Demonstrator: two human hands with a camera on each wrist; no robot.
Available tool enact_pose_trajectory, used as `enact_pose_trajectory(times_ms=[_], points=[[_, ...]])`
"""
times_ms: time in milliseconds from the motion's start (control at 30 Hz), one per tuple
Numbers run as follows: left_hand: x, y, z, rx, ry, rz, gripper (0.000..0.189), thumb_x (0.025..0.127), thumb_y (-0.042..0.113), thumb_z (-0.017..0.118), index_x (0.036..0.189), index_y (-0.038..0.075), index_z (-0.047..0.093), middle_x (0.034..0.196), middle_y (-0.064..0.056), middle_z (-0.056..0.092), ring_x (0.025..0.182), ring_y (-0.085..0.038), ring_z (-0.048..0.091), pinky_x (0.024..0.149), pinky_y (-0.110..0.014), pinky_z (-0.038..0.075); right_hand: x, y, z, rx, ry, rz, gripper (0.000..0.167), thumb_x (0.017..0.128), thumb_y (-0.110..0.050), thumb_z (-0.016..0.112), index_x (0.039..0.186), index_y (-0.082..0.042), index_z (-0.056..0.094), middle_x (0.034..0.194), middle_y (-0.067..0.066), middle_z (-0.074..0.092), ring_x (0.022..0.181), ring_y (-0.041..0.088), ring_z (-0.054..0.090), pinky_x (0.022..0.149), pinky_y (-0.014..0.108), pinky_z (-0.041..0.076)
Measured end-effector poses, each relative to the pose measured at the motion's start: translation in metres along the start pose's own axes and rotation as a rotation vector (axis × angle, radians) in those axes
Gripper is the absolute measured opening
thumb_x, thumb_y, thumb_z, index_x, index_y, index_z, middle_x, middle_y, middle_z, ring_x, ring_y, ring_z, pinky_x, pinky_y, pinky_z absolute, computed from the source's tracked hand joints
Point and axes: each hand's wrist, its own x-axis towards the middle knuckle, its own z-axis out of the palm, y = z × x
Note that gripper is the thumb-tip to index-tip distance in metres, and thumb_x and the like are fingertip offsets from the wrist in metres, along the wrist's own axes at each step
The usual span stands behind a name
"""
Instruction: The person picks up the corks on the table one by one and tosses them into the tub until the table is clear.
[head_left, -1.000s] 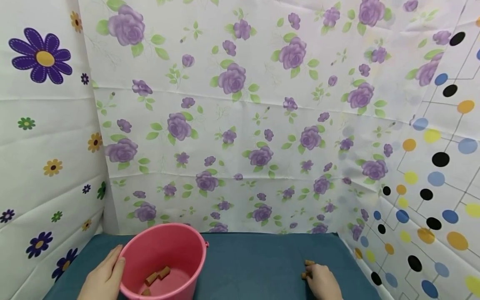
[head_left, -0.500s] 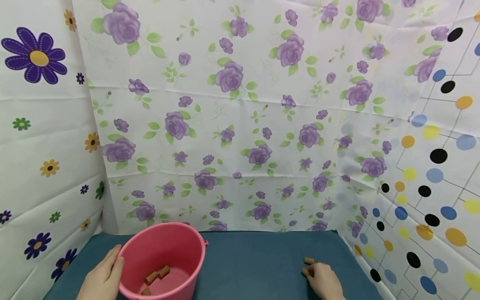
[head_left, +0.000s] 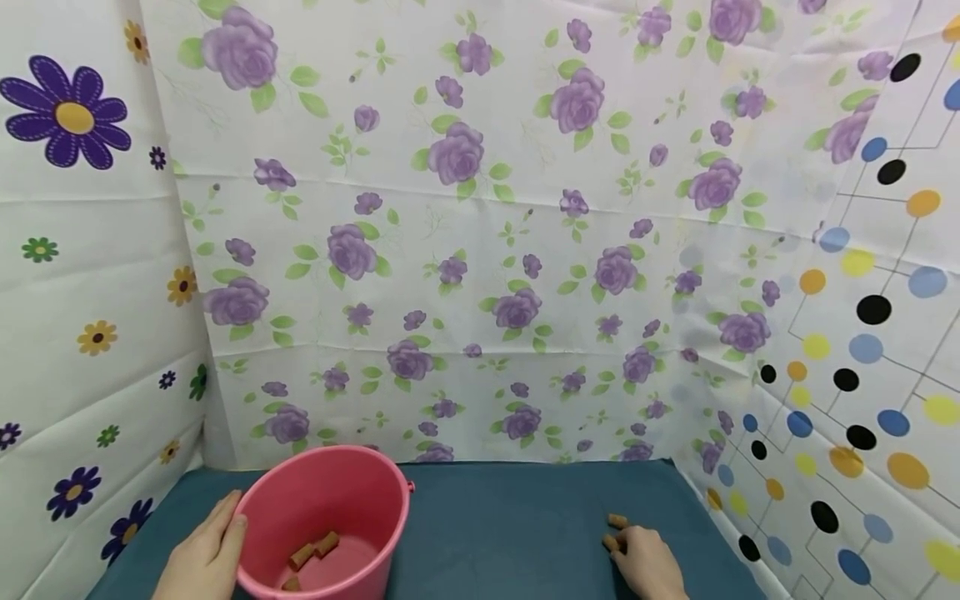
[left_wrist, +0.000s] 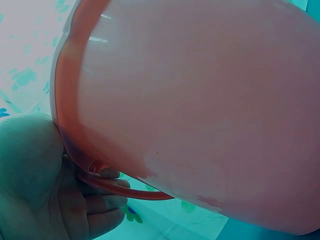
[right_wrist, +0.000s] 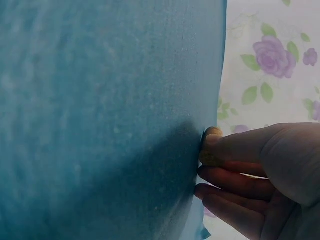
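Observation:
A pink bucket (head_left: 326, 487) stands on the left of the table, its mouth tilted toward me. Several brown corks lie inside it, among them one cork (head_left: 327, 544) near the middle of the bottom. My left hand (head_left: 198, 550) grips the bucket's left rim; in the left wrist view its fingers (left_wrist: 106, 204) reach behind the rim beside the thin handle (left_wrist: 125, 191). At the right, my right hand (head_left: 649, 562) pinches a cork (right_wrist: 212, 157) between thumb and fingers, down at the cloth. Another cork (head_left: 618, 521) lies just beyond those fingertips.
Dark blue cloth (head_left: 502, 533) covers the table. A white sheet with purple roses (head_left: 480, 250) hangs behind it. Flower-printed fabric (head_left: 97, 275) closes the left side and dotted fabric (head_left: 840, 425) the right.
The right hand's fingers have shifted slightly at the near cork on the cloth. The head view has drifted a little. The left hand and bucket hold their place.

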Motion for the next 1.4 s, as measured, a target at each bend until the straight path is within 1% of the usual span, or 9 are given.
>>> enact_pose_trajectory(times_ms=[233,367,567,767,967,1267,1400], points=[[-0.0012,0.0014,0.0000,-0.003,-0.007,-0.005,0.079,0.118,0.046,0.021,0.158,-0.022,0.019,0.160,-0.046,0.020,0.147,-0.065,0.026,0.113,-0.075,0.034,-0.0005,0.0003,0.0023,0.008,0.006,0.017,0.009,0.094,-0.006,0.080,0.085,-0.009,0.078,0.071,0.003,0.064,0.061,0.020,0.060,0.056,0.040,0.051],[-0.0011,0.0016,-0.0004,-0.004,-0.009,-0.006,0.079,0.118,0.047,0.021,0.158,-0.022,0.018,0.160,-0.046,0.019,0.147,-0.065,0.025,0.113,-0.075,0.033,-0.0034,-0.0003,0.0011,0.022,0.016,0.013,0.011,0.095,-0.006,0.078,0.085,-0.009,0.076,0.069,0.003,0.062,0.060,0.021,0.059,0.055,0.040,0.049],[-0.0016,0.0018,0.0000,-0.005,-0.008,-0.013,0.079,0.118,0.046,0.021,0.158,-0.022,0.018,0.160,-0.046,0.019,0.147,-0.065,0.025,0.113,-0.075,0.033,-0.0055,-0.0011,0.0021,0.044,0.025,0.011,0.007,0.095,-0.006,0.078,0.088,-0.007,0.077,0.071,0.003,0.062,0.061,0.020,0.059,0.057,0.041,0.050],[-0.0025,0.0024,0.0000,-0.009,-0.004,-0.014,0.078,0.118,0.046,0.022,0.159,-0.021,0.018,0.160,-0.046,0.019,0.148,-0.065,0.024,0.113,-0.075,0.032,-0.0043,0.0005,0.0003,0.058,0.025,0.007,0.007,0.095,-0.006,0.078,0.088,-0.008,0.078,0.070,0.003,0.062,0.061,0.020,0.059,0.056,0.040,0.049],[-0.0023,0.0030,-0.0008,-0.017,-0.007,-0.018,0.078,0.118,0.046,0.021,0.160,-0.020,0.017,0.161,-0.045,0.018,0.149,-0.064,0.022,0.114,-0.075,0.031,-0.0047,-0.0005,-0.0038,0.058,0.026,0.009,0.004,0.096,-0.008,0.078,0.094,-0.006,0.080,0.073,0.002,0.065,0.063,0.019,0.060,0.057,0.039,0.049],[-0.0024,0.0028,0.0000,-0.016,-0.002,-0.023,0.079,0.118,0.047,0.021,0.160,-0.020,0.017,0.161,-0.045,0.018,0.149,-0.064,0.022,0.115,-0.075,0.031,-0.0029,-0.0049,-0.0028,0.083,0.028,0.043,0.011,0.095,-0.010,0.080,0.102,-0.002,0.081,0.081,0.001,0.071,0.069,0.018,0.066,0.061,0.041,0.056],[-0.0017,0.0032,0.0002,-0.014,0.000,-0.021,0.078,0.118,0.046,0.020,0.159,-0.020,0.017,0.161,-0.045,0.018,0.149,-0.064,0.023,0.115,-0.074,0.031,-0.0010,-0.0063,-0.0022,0.078,0.041,0.048,0.015,0.094,-0.012,0.081,0.104,-0.001,0.081,0.087,0.004,0.074,0.072,0.019,0.069,0.063,0.043,0.059]])
